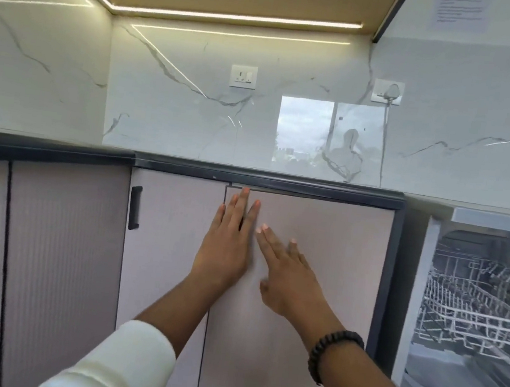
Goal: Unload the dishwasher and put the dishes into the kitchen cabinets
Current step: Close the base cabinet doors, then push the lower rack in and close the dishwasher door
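Two pale pink base cabinet doors fill the middle of the view. My left hand point(230, 241) lies flat with straight fingers on the right door point(336, 251), its fingertips near the door's top edge. My right hand point(286, 271) also presses flat on that door, a little lower and to the right. Neither hand holds anything. The left door point(176, 222) has a black vertical handle point(135, 207) at its left side. At the far right the dishwasher point(474, 304) stands open and shows white wire racks; I see no dishes in them.
A dark countertop edge point(268, 180) runs above the doors, with a marble backsplash, a socket point(243, 76) and a plugged-in adapter point(388, 92) behind. Ribbed cabinet doors point(58, 265) stand at the left. Upper cabinets with a light strip hang overhead.
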### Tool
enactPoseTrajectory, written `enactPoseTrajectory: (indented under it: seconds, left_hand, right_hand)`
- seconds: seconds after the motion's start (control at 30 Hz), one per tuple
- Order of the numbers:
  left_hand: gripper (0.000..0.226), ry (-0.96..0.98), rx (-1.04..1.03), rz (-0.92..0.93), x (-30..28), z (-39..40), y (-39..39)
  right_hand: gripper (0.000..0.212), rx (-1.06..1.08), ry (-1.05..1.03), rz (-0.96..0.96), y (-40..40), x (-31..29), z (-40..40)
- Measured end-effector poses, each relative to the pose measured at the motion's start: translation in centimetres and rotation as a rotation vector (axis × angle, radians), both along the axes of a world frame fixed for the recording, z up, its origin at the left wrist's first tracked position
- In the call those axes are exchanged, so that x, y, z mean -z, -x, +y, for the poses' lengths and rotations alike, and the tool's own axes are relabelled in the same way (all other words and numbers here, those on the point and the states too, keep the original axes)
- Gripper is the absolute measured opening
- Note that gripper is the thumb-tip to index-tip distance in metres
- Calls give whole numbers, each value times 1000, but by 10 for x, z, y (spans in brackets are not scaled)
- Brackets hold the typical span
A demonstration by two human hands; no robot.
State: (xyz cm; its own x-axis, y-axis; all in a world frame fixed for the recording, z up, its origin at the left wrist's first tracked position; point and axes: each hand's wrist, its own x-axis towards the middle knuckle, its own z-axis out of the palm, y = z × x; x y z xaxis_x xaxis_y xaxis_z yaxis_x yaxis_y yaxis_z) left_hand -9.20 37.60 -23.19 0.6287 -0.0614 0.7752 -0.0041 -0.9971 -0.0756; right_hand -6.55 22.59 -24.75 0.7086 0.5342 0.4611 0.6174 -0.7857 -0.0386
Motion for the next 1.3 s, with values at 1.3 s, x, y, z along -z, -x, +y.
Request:
enactPoseTrajectory:
  seconds: [1.3]
  left_hand:
    - [63, 322, 811, 672, 196, -448, 121]
  right_hand:
    - [74, 673, -248, 278, 147, 141, -435]
